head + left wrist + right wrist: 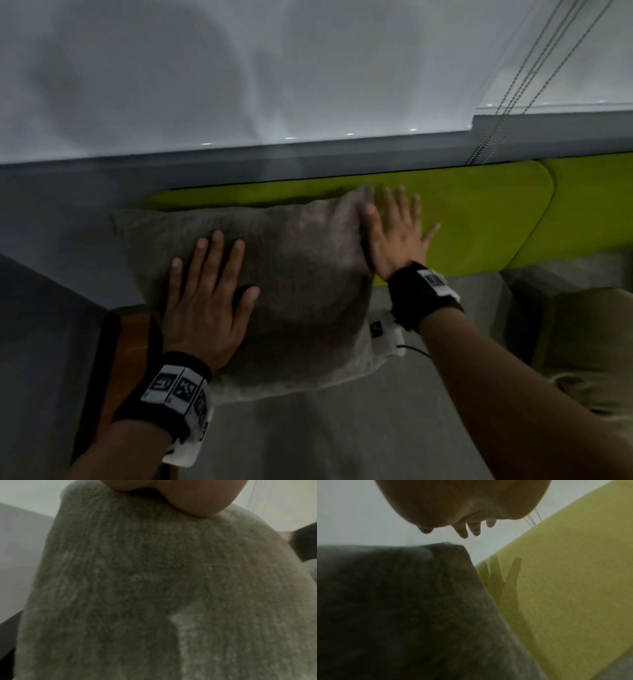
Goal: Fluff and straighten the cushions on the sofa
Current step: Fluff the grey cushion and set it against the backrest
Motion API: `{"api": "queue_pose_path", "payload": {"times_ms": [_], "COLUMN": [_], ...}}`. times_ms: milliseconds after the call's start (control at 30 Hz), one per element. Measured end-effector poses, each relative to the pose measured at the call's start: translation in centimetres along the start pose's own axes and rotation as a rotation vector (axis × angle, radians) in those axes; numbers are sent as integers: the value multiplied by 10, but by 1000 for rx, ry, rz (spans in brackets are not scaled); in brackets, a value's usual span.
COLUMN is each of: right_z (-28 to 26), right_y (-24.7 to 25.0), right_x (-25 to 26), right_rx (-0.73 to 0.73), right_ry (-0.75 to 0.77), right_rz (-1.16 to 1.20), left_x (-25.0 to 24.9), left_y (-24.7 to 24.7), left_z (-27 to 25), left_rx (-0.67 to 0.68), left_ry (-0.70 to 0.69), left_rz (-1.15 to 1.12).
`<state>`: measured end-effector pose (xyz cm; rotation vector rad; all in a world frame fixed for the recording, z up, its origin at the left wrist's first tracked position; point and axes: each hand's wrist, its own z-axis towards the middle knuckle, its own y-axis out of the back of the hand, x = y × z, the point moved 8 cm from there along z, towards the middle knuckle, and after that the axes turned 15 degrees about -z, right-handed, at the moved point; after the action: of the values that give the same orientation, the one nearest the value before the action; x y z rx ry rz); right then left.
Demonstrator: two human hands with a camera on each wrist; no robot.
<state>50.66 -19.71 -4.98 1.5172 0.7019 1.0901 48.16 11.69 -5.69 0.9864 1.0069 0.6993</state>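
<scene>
Cushion point(274, 274), one only, grey-brown coarse weave, plump, propped on grey seat point(428, 394) against green backrest point(479, 219), long axis across sofa. Left hand point(205, 301) flat on its front, fingers spread; right hand point(394, 233) splayed wide at its right edge.

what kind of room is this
Probably a living room or lounge seating corner: a grey cushion leans on a sofa's green backrest, under a window with a white roller blind and bead pull chains.

green backrest point(479, 212) behind cushion point(291, 257), open seat point(445, 342) right
</scene>
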Motion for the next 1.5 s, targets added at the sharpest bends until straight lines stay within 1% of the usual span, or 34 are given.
{"api": "queue_pose_path", "payload": {"times_ms": [67,100,133,167,200,233,267,367,433,500,533,567,600,633,667,700,733,767,800,833,900,933,967,1000,1100,1133,1167,1200,1267,1333,1400,1433,1467,1500], "right_z": [-18,-29,-33,-30,-23,-14,-2,21,20,1,-14,-32,-53,-79,-102,-125,-140,-146,-141,-128,-101,-91,-85,-83,-84,-85,-85,-86,-91,-93,-94,-94,-95,-97], "right_y": [19,24,23,17,10,8,9,29,38,53,63,73,79,79,67,50,27,6,-10,-19,-24,-24,-24,-23,-20,-20,-19,-19,-20,-20,-19,-19,-19,-18], "right_x": [-3,3,11,18,20,21,17,-13,-23,-23,-18,-7,14,44,75,102,117,122,120,113,96,91,89,88,87,86,85,85,86,86,85,84,84,85], "right_rx": [-131,-152,-124,-57,10,39,6,-195,-264,-396,-478,-546,-595,-593,-542,-462,-378,-307,-240,-181,-101,-74,-52,-36,-24,-23,-23,-20,-16,-22,-21,-16,-8,0], "right_ry": [-3,1,-21,-75,-153,-215,-250,-306,-305,-266,-221,-124,61,288,526,710,816,842,803,723,569,531,517,516,511,505,498,494,496,495,483,474,466,460], "right_rz": [259,401,544,680,783,834,851,820,810,753,689,607,497,361,219,89,-6,-86,-145,-189,-243,-266,-284,-294,-302,-298,-295,-289,-280,-282,-292,-290,-288,-291], "left_x": [1,1,1,0,1,2,3,5,3,3,3,0,-7,-17,-28,-35,-37,-33,-26,-16,4,16,34,56,134,150,161,165,164,161,170,173,175,175], "left_y": [-2,-2,-2,-2,-2,-1,0,4,3,7,10,13,16,17,17,14,10,7,6,5,10,17,24,36,72,86,98,107,110,109,109,109,107,103], "left_z": [-1,-1,0,0,-1,-1,-3,-6,-6,-7,-8,-9,-12,-16,-20,-24,-25,-24,-19,-12,4,13,22,30,34,30,26,24,25,29,32,35,37,39], "left_rx": [25,35,40,47,55,64,71,85,87,64,43,14,-9,-19,-26,-26,-14,9,31,57,119,124,102,55,-59,-121,-182,-222,-207,-193,-266,-275,-248,-175], "left_ry": [9,10,10,6,-1,-8,-13,-32,-51,-29,-11,-11,-36,-85,-145,-189,-207,-200,-184,-170,-135,-91,-13,100,530,621,656,651,581,484,439,439,455,479], "left_rz": [1,-3,-11,-16,-15,-9,-5,-4,2,2,-5,-21,-41,-55,-57,-50,-39,-31,-24,-16,30,50,36,-6,-233,-362,-501,-630,-795,-866,-939,-977,-1011,-1033]}}
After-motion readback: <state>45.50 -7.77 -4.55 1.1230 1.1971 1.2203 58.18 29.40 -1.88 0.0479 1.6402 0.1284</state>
